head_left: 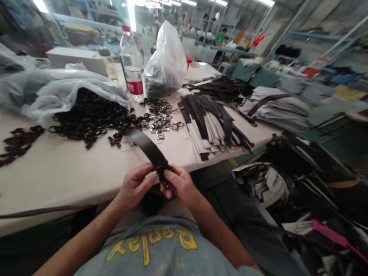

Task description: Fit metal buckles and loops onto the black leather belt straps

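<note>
A black belt (148,146) arches up from my hands, its far end close to the tabletop. My left hand (137,184) grips it with thumb and fingers near the lower end. Just beside it, my right hand (181,184) pinches the end where a dark buckle and loop show, partly hidden by the fingers. Beyond the belt lie several metal buckles (163,122) in a loose group. A heap of black belt loops (89,115) spills from a plastic bag to their left.
Belt strips (211,122) lie stacked at the table's right. A water bottle (132,71) and a tied plastic bag (166,61) stand at the back. Brown loops (20,145) sit far left. Bundled strips (267,186) fill the space right of the table (71,172).
</note>
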`<state>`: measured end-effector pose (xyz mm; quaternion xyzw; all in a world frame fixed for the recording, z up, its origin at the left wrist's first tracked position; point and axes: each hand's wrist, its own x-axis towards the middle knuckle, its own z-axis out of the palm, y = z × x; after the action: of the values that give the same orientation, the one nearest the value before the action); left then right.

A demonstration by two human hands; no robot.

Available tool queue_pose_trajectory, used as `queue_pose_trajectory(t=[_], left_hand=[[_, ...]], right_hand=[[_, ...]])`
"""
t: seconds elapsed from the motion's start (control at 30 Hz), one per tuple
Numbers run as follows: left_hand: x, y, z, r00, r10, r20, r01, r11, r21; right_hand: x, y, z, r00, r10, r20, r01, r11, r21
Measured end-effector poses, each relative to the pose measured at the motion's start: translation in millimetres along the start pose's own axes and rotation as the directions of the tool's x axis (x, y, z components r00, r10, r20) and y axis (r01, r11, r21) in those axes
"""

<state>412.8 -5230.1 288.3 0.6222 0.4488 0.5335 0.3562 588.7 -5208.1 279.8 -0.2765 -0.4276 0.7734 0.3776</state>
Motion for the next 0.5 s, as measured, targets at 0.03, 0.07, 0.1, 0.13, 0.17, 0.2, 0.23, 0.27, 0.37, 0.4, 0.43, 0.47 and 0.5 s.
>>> queue_pose_trajectory(t=[0.03,0.07,0.1,0.13,0.17,0.2,0.23,0.27,0.37,0.4,0.43,0.47,0.5], left_hand=[[1.1,1.7,0.8,1.000,-0.008,0.010,0.007,1.000,0.010],[1.9,2.8,1.9,1.000,-0.020,-0.003,0.020,1.000,0.020],[2.5,3.3,3.3,0.999,-0.039,-0.024,0.039,0.999,0.027],[3.0,3.4,5.0,0.997,-0.056,-0.052,0.058,0.998,0.029],[3.4,3.3,6.8,0.994,-0.070,-0.088,0.072,0.997,0.024],[3.9,3.0,8.9,0.989,-0.082,-0.126,0.084,0.996,0.013],[4.6,2.6,11.0,0.982,-0.098,-0.163,0.099,0.995,-0.006],[5.5,2.1,13.0,0.974,-0.122,-0.191,0.118,0.993,-0.029],[9.0,0.0,17.6,0.950,-0.191,-0.247,0.166,0.979,-0.121],[10.0,-0.8,18.3,0.945,-0.206,-0.255,0.169,0.973,-0.158],[10.7,-1.6,18.7,0.942,-0.216,-0.258,0.168,0.966,-0.195],[11.0,-2.6,18.8,0.941,-0.225,-0.253,0.168,0.959,-0.229],[11.0,-3.7,18.6,0.942,-0.233,-0.242,0.168,0.950,-0.263]], right_hand=[[1.0,2.3,-0.6,1.000,0.004,-0.012,-0.004,1.000,0.010],[2.2,4.4,-0.5,1.000,0.008,-0.029,-0.008,1.000,0.017],[3.2,6.0,0.6,0.999,0.009,-0.047,-0.008,1.000,0.022],[4.0,7.0,2.5,0.998,0.004,-0.068,-0.002,1.000,0.020],[4.5,7.5,5.3,0.996,-0.010,-0.090,0.011,1.000,0.007],[4.8,7.5,8.5,0.993,-0.030,-0.110,0.028,0.999,-0.016],[5.1,7.3,12.0,0.990,-0.055,-0.133,0.049,0.998,-0.046],[5.2,7.0,15.4,0.984,-0.083,-0.156,0.071,0.994,-0.080],[5.7,5.5,23.0,0.959,-0.173,-0.226,0.128,0.971,-0.200],[5.7,4.8,23.9,0.949,-0.203,-0.243,0.143,0.959,-0.244],[5.7,4.0,23.8,0.942,-0.227,-0.249,0.151,0.945,-0.290],[5.5,3.0,22.6,0.940,-0.238,-0.245,0.149,0.931,-0.333],[5.3,1.8,20.6,0.943,-0.237,-0.234,0.139,0.919,-0.370]])
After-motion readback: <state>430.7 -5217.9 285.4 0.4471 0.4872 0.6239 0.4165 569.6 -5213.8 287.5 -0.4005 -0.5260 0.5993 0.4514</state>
